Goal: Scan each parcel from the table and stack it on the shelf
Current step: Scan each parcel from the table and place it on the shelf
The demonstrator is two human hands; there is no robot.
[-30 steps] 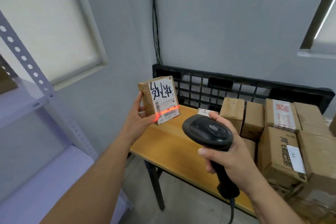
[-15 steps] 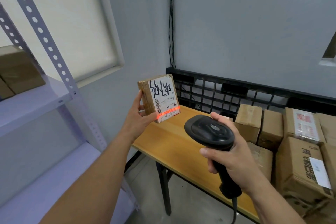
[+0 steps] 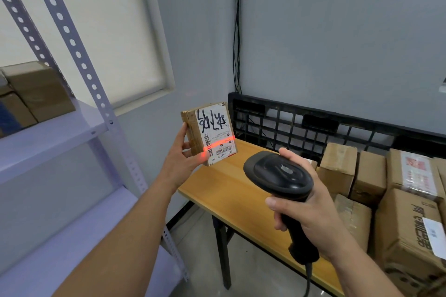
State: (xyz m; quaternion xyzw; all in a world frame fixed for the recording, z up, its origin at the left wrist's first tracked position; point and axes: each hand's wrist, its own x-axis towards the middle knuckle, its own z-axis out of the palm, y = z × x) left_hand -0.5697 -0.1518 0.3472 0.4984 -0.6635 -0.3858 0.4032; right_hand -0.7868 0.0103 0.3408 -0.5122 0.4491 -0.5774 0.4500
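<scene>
scanning step: left hand (image 3: 179,164) pinches parcel (image 3: 209,129) by table (image 3: 237,196) corner, right hand (image 3: 313,219) wraps scanner (image 3: 277,173); next, probably shelf (image 3: 48,132) left of table.

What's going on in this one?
A person is mid-scan: the left hand holds a small brown parcel up, its label facing the scanner gripped in the right hand, and a red scan line crosses the label. More boxes wait on the table; a few sit on the shelf.
</scene>
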